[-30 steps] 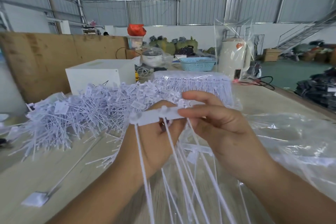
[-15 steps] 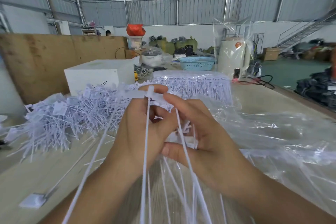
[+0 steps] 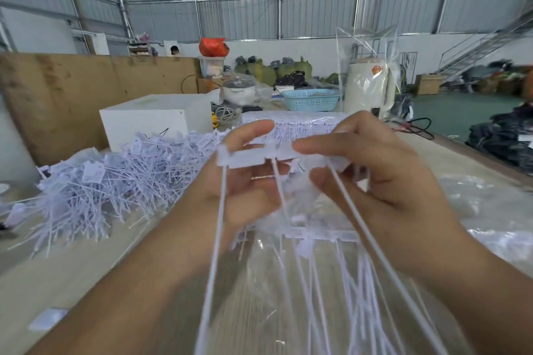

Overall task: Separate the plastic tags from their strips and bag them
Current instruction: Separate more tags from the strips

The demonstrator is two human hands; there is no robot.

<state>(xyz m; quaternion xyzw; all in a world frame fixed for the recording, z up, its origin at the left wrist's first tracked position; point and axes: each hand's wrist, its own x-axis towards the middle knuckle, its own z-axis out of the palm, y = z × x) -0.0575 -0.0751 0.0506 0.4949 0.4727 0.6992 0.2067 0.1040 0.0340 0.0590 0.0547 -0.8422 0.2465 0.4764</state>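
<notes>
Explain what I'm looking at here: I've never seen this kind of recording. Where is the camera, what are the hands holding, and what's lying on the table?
There is no machine: a person works bare-handed, filmed by a wide-angle camera worn on their head, looking forward and down. The left hand and right hand together hold a white plastic strip level, each with a pinching grip at one end; long thin tags hang from it. On the wooden table lie a loose pile of tags to the left, a white box behind it, and a clear plastic bag under the hands and to the right.
</notes>
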